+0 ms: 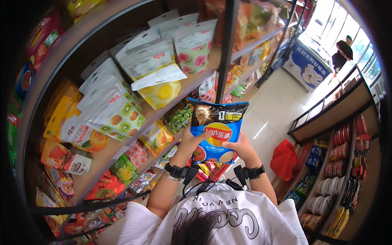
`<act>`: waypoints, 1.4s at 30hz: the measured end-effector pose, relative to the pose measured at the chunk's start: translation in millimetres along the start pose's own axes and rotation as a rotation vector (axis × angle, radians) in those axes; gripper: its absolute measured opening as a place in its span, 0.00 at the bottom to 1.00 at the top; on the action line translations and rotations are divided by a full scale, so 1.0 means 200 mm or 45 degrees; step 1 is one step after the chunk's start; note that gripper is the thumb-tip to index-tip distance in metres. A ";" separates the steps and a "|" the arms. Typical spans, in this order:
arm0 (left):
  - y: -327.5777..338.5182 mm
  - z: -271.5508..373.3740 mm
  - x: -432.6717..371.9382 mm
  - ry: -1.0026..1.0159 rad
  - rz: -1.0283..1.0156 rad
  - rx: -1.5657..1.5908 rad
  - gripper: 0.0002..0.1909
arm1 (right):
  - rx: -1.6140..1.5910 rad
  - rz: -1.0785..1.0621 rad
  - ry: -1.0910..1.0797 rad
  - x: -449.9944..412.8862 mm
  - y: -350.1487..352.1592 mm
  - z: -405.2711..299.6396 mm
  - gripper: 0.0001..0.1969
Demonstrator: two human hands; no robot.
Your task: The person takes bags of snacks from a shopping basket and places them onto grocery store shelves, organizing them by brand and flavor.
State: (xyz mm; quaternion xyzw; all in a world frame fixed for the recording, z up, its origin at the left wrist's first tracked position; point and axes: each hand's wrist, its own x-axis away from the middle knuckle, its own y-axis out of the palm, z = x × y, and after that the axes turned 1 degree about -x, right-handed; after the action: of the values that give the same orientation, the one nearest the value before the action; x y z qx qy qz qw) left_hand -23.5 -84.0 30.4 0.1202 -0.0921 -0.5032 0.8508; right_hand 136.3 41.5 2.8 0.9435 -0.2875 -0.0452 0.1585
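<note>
A blue and black bag of Lay's potato chips (219,130) is held upright in front of my chest, its printed front facing me. My left hand (196,139) grips its left edge, the thumb lying across the front near the round logo. On the opposite edge my right hand (240,145) clasps the bag, with its thumb also on the front. Most of the fingers on both hands are hidden behind the bag. Black straps with small devices circle both wrists.
To the left, wooden shelves hold dried-fruit pouches (113,113) and other snack packets behind a black metal post (227,52). At right stands a shelf of packaged noodles (330,183), with a red plastic bag (284,159) beside it. Beyond the tiled aisle (269,107) are a chest freezer (307,65) and a person (343,53).
</note>
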 end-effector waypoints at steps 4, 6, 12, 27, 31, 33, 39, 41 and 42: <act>-0.04 -0.10 0.04 0.128 0.207 -0.117 0.33 | -0.002 0.071 0.062 0.00 0.10 -0.05 0.29; -0.03 -0.13 0.09 0.287 0.396 -0.534 0.39 | 0.020 0.176 -0.050 -0.01 0.12 -0.02 0.28; 0.17 -0.08 0.28 0.445 0.299 -0.627 0.53 | 0.217 -0.232 -0.346 0.12 0.14 -0.03 0.27; 0.17 -0.13 0.43 0.200 0.480 0.252 0.25 | 0.054 -0.479 -0.161 0.26 -0.05 -0.14 0.45; 0.27 -0.15 0.52 0.413 0.353 -0.176 0.39 | 0.299 -0.584 -0.306 0.32 0.04 -0.14 0.46; 0.26 -0.18 0.56 0.575 0.308 -0.510 0.31 | 0.197 -0.444 -0.344 0.32 0.07 -0.07 0.50; 0.28 -0.10 0.77 0.543 0.529 -0.971 0.22 | 0.154 -0.302 -0.035 0.30 0.14 -0.07 0.29; 0.26 -0.04 0.83 0.726 0.856 -1.166 0.33 | 0.074 -0.351 -0.091 0.29 0.19 -0.10 0.26; 0.23 -0.02 0.85 0.755 0.912 -1.168 0.44 | 0.002 -0.412 0.060 0.29 0.17 -0.12 0.27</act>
State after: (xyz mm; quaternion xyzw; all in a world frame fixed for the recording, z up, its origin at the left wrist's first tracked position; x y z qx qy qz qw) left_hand 96.6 -211.3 46.4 -0.1594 0.3363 -0.1222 0.9201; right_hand 170.9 -11.5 36.6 0.9784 -0.1282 -0.0478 0.1549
